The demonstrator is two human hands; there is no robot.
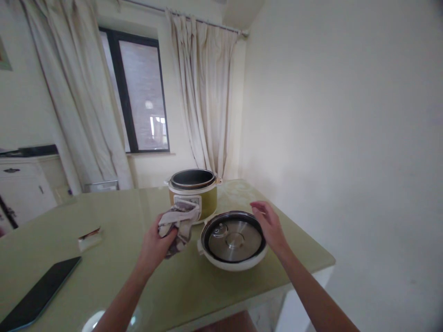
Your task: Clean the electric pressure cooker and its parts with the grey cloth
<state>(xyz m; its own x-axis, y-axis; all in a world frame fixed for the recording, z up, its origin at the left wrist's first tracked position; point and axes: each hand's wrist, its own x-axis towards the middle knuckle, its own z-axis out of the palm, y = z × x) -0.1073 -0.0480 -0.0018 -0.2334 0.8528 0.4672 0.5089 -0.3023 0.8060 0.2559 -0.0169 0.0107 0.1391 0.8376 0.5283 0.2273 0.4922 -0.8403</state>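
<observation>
My left hand (162,237) is closed around a bunched grey and white cloth (182,221), held in front of the cooker. The pressure cooker (207,203), green with a white rim, stands with its dark inner pot (193,177) uncovered. Its lid (238,240) lies upside down on the table, metal inner side up, with a dark seal ring round it. At the lid's right edge is my right hand (272,226), fingers loosely apart and holding nothing. Whether its fingertips touch the rim I cannot tell.
A dark tablet (41,290) lies at the table's front left, with a small clear and brown packet (90,237) behind it. The pale green table (138,216) meets the wall (339,138) at the right. A white cabinet (27,184) stands at far left.
</observation>
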